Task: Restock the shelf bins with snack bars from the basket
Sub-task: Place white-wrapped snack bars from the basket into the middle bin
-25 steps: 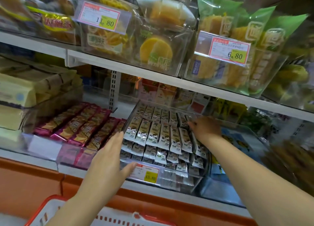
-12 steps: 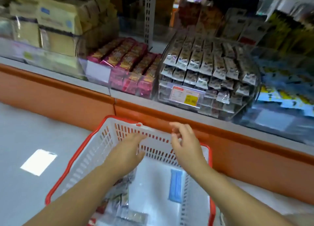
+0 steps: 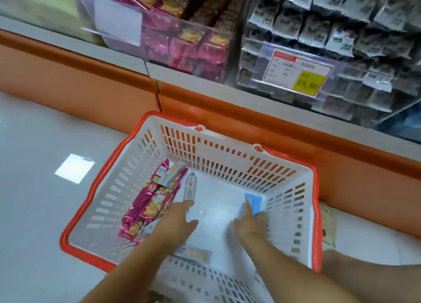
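reaching down into the white slotted plastic basket with an orange-red rim (image 3: 218,148), both bare forearms enter from the bottom edge. on the basket's left side lies a heap of pink foil snack bars (image 3: 145,208), with a slim white wrapped bar (image 3: 190,187) just right of them. the left hand (image 3: 176,221) is palm down, fingers straight and slightly spread, holding nothing; it hovers just beside the pink heap, its longest fingertip near the white bar's near end. a pale flat bar (image 3: 196,255) lies on the basket floor under that forearm. further right, the right hand (image 3: 250,226) sits low by the right wall, forefinger stretched along a light blue flat packet (image 3: 255,199) and the other fingers over its near end; whether they close round it cannot be told through the blur. above, on the shelf, a clear plastic bin of pink bars (image 3: 159,52) stands beside a clear plastic bin of grey-white packets (image 3: 364,81) bearing a red and yellow price tag (image 3: 298,73).
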### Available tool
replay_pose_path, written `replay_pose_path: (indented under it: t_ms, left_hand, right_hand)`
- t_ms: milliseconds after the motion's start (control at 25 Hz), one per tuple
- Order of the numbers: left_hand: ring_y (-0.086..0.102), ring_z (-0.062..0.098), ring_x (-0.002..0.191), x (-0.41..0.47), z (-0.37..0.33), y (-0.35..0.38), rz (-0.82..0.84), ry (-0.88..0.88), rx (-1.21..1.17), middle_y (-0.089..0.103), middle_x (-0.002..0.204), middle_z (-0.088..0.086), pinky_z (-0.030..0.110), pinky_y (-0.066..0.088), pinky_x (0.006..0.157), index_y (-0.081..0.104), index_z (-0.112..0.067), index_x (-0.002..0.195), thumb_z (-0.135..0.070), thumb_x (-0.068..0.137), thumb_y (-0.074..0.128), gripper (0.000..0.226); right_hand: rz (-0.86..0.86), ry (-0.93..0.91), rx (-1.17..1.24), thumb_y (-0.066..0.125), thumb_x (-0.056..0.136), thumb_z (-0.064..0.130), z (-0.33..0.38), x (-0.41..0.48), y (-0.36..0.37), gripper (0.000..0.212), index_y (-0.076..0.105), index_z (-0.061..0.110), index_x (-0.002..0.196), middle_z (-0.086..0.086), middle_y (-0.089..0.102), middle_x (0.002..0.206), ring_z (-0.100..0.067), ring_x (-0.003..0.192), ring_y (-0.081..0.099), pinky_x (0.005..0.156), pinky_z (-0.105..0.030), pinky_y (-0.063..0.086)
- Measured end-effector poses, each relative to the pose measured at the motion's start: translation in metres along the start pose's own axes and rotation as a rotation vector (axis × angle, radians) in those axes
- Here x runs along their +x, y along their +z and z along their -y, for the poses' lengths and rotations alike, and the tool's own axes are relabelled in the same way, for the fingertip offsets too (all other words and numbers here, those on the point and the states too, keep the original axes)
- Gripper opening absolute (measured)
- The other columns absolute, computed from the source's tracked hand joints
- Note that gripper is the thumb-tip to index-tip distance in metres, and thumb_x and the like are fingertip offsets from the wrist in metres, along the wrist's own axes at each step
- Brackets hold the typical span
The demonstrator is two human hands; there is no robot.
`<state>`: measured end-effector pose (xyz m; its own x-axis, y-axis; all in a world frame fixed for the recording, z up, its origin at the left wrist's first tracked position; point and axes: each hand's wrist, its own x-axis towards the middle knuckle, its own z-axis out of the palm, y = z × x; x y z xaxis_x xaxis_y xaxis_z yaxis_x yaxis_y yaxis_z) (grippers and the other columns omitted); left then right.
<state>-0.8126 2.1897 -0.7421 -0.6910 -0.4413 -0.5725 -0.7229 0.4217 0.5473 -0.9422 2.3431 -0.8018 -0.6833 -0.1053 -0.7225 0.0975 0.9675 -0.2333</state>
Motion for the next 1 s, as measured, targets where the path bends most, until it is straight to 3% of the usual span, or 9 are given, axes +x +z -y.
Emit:
replay_pose_path:
  t_ms: [120, 200, 320, 440, 560, 640, 760, 880, 1000]
  left_hand:
    - [0.047, 0.017, 0.127, 0.007, 0.002, 0.005, -0.002, -0.037, -0.046, 0.044, 0.144, 0.001, 0.029, 0.037, 0.105, 0.038, -0.023, 0.145, -0.028, 0.093, 0.059, 0.057]
    - [0.047, 0.018, 0.127, 0.008, 0.002, 0.007, -0.008, -0.048, -0.062, 0.044, 0.145, 0.002, 0.031, 0.039, 0.104, 0.038, -0.023, 0.145, -0.028, 0.093, 0.059, 0.057]
    - [0.045, 0.018, 0.129, 0.007, 0.000, 0.007, 0.004, -0.045, -0.046, 0.042, 0.146, 0.002, 0.030, 0.037, 0.105, 0.035, -0.024, 0.146, -0.029, 0.094, 0.058, 0.057]
    - [0.047, 0.019, 0.127, 0.001, -0.010, 0.007, 0.029, -0.040, -0.079, 0.041, 0.147, 0.005, 0.025, 0.039, 0.099, 0.033, -0.023, 0.147, -0.033, 0.095, 0.057, 0.058]
    - [0.051, 0.021, 0.123, -0.007, -0.030, 0.005, 0.027, -0.111, -0.296, 0.045, 0.144, 0.007, 0.026, 0.045, 0.088, 0.031, -0.020, 0.148, -0.038, 0.095, 0.055, 0.060]
    - [0.058, 0.023, 0.113, -0.013, -0.043, -0.001, -0.010, -0.175, -0.498, 0.056, 0.130, 0.009, 0.034, 0.050, 0.089, 0.033, -0.016, 0.147, -0.036, 0.096, 0.055, 0.058]
    - [0.064, 0.021, 0.106, -0.026, -0.059, -0.010, 0.042, -0.223, -0.947, 0.068, 0.116, 0.008, 0.040, 0.055, 0.087, 0.050, -0.014, 0.136, -0.023, 0.095, 0.059, 0.043]
    - [0.069, 0.018, 0.100, -0.042, -0.075, -0.014, 0.079, -0.135, -1.102, 0.074, 0.104, 0.007, 0.038, 0.056, 0.089, 0.064, -0.011, 0.118, -0.013, 0.093, 0.061, 0.025]
    - [0.071, 0.019, 0.093, -0.058, -0.098, -0.021, 0.006, -0.030, -1.097, 0.073, 0.101, 0.012, 0.029, 0.058, 0.075, 0.065, -0.007, 0.110, -0.008, 0.091, 0.061, 0.019]
  right_hand:
    - [-0.006, -0.029, -0.114, 0.044, 0.100, 0.031, -0.007, 0.007, 0.014, 0.059, 0.017, 0.033, 0.152, -0.013, -0.014, 0.159, -0.035, 0.144, 0.012, 0.115, -0.041, 0.025]
    - [-0.057, -0.037, 0.023, 0.047, 0.098, 0.024, -0.008, 0.003, 0.021, 0.049, 0.032, 0.025, 0.145, -0.013, 0.009, 0.156, -0.030, 0.130, 0.029, 0.109, -0.039, 0.030]
    - [-0.114, -0.132, 0.288, 0.056, 0.089, 0.010, -0.005, -0.012, 0.020, 0.033, 0.053, 0.017, 0.121, -0.013, 0.040, 0.124, -0.028, 0.096, 0.049, 0.090, -0.036, 0.045]
    - [0.060, -0.159, 0.583, 0.052, 0.089, 0.008, 0.009, -0.036, 0.011, 0.026, 0.056, 0.027, 0.107, -0.008, 0.054, 0.107, -0.021, 0.076, 0.052, 0.069, -0.029, 0.045]
    - [0.263, -0.137, 0.894, 0.041, 0.090, 0.006, 0.020, -0.064, -0.007, 0.039, 0.059, 0.033, 0.111, -0.005, 0.063, 0.102, -0.026, 0.082, 0.059, 0.072, -0.033, 0.047]
    - [0.373, -0.164, 1.155, 0.037, 0.091, 0.002, 0.019, -0.080, -0.023, 0.042, 0.062, 0.025, 0.114, -0.011, 0.068, 0.110, -0.036, 0.091, 0.063, 0.073, -0.038, 0.053]
    - [0.544, -0.193, 1.416, 0.037, 0.092, 0.000, 0.012, -0.104, -0.052, 0.037, 0.065, 0.012, 0.115, -0.018, 0.071, 0.109, -0.039, 0.085, 0.064, 0.065, -0.040, 0.056]
    - [0.606, -0.276, 1.451, 0.038, 0.093, -0.001, 0.000, -0.123, -0.078, 0.035, 0.062, 0.007, 0.117, -0.022, 0.070, 0.108, -0.039, 0.080, 0.065, 0.067, -0.041, 0.056]
    - [0.487, -0.416, 1.258, 0.045, 0.093, -0.003, -0.008, -0.143, -0.103, 0.033, 0.061, 0.010, 0.118, -0.022, 0.069, 0.109, -0.040, 0.084, 0.067, 0.074, -0.044, 0.056]
